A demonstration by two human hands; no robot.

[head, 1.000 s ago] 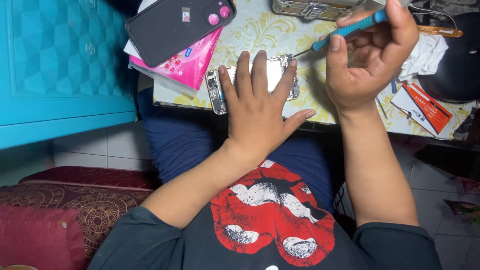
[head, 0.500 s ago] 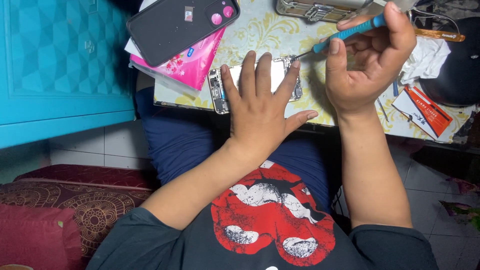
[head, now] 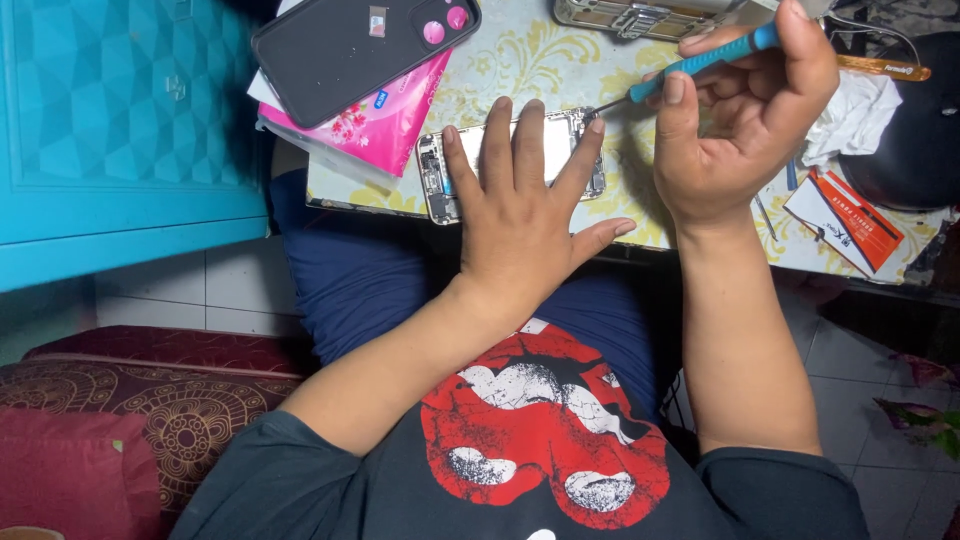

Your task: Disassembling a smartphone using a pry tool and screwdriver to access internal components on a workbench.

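Here, left hand (head: 525, 215) pins opened phone (head: 510, 160); right hand (head: 745, 125) grips screwdriver (head: 690, 65).

You sit at a small phone fixing spot in a home. An open phone (head: 515, 160), a screwdriver (head: 690, 65) and phone parts (head: 640, 17) lie on the flowery table (head: 520, 60), by a turquoise cupboard (head: 120, 130) and tiled floor (head: 210, 295).

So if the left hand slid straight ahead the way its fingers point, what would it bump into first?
Probably the metal frame part at the table's far edge. The left hand lies flat on the opened phone, fingers pointing up the picture; beyond them is only bare tablecloth.
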